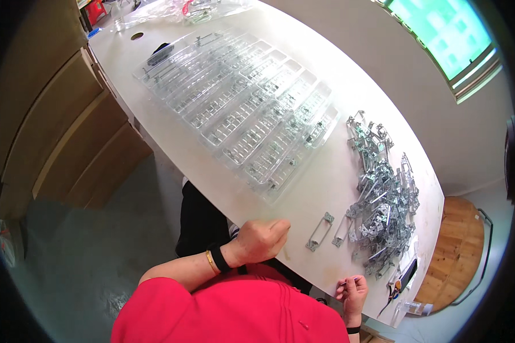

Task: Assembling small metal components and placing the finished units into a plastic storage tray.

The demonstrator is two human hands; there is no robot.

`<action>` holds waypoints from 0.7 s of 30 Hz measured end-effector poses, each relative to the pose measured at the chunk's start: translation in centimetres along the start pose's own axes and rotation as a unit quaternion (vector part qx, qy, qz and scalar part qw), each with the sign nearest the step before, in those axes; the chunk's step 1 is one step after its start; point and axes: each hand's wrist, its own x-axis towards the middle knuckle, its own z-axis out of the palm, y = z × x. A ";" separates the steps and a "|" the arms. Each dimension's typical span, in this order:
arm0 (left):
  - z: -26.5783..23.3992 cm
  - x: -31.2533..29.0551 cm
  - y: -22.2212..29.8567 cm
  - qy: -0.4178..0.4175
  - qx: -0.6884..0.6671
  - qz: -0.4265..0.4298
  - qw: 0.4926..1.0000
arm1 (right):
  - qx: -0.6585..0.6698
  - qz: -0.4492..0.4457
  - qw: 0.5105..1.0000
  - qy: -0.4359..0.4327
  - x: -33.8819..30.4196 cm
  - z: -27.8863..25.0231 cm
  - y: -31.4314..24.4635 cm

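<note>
The person's left hand rested on the near edge of the white table, its fingers curled into a loose fist with nothing visibly held. The right hand sat lower at the table's edge, fingers bent inward; whether they pinched a small part could not be told. Just beyond the left hand lay a single metal bracket, apart from both hands, and to its right a loose heap of similar brackets spread toward the table's right edge. The heap looked tangled, so pulling one piece out could well drag others along or push them off the nearby edge. A clear plastic tray with long rows of compartments, many of them holding brackets, lay across the middle of the table; being light, it might slide if knocked. At the far end lay crumpled clear plastic bags, and stacked brown cartons stood to the left of the table. No label was legible on any of them.
</note>
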 end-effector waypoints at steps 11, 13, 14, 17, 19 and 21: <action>0.4 -0.3 0.2 0.006 0.029 -0.005 1.000 | -0.009 0.008 1.000 0.011 -0.8 0.2 -0.3; 0.6 -0.2 0.0 -0.005 0.035 -0.007 0.999 | -0.024 0.018 1.000 0.003 -0.7 0.6 -0.8; 0.6 -0.2 0.0 0.000 0.043 -0.010 0.999 | -0.037 0.029 0.999 -0.009 -0.5 0.5 -0.8; 0.5 0.2 0.8 -0.014 0.007 -0.080 0.997 | -0.036 0.024 0.999 -0.031 -0.2 0.7 -0.8; 0.5 0.7 1.9 -0.051 -0.008 -0.085 0.995 | -0.011 0.002 0.999 -0.037 0.0 0.8 -0.4; 0.6 1.4 3.6 -0.082 -0.015 -0.085 0.993 | 0.004 -0.013 0.999 -0.047 0.0 0.9 -0.1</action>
